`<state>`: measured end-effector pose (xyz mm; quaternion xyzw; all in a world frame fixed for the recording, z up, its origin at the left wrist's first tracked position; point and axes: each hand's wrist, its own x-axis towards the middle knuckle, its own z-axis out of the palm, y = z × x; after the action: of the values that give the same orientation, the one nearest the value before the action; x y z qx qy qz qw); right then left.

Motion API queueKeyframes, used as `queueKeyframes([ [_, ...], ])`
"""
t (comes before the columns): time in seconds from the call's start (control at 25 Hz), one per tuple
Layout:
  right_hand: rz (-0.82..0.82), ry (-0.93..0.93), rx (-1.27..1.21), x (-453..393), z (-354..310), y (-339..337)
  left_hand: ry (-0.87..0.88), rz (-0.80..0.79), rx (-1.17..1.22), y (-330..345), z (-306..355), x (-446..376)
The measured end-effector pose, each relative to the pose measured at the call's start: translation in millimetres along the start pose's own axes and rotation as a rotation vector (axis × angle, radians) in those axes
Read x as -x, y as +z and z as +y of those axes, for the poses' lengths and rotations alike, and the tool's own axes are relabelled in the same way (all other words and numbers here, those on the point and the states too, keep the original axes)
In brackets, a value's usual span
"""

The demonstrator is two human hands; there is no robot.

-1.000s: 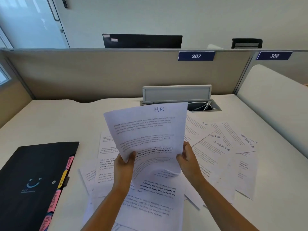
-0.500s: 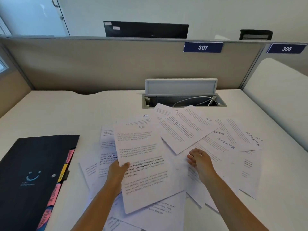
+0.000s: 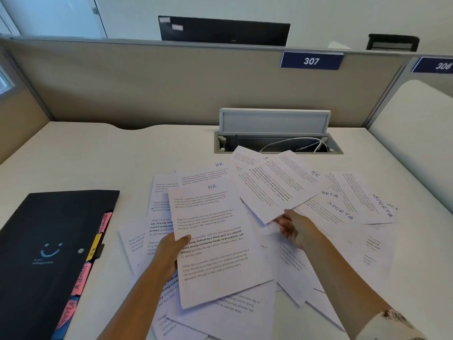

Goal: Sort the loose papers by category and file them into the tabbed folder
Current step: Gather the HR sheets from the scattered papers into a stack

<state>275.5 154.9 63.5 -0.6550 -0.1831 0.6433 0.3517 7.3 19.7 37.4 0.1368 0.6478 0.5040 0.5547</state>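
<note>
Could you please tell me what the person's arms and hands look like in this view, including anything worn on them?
Both hands, the left hand and the right hand, are bare, with no visible rings or watch. The left forearm is uncovered. A light patterned sleeve covers the right arm near the elbow.

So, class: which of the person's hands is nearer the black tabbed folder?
Left. The left hand holds an HR sheet just right of the folder; the right hand is farther right, at another sheet.

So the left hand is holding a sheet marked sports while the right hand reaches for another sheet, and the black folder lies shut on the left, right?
Not quite: the head view shows the sheet held by the left hand is marked HR, not sports. The rest holds.
</note>
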Motion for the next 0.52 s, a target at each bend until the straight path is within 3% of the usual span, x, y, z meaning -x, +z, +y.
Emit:
queueKeyframes([
  [0.2,0.074,-0.035,0.145,-11,-3,3,0.009,0.008,-0.018,1,-1,-2],
  [0.36,0.022,-0.121,0.222,-5,-3,12,0.015,0.010,-0.027,1,-1,-2],
  [0.52,0.075,-0.253,0.268,-1,-4,16,0.015,0.020,-0.027,1,-1,-1],
])
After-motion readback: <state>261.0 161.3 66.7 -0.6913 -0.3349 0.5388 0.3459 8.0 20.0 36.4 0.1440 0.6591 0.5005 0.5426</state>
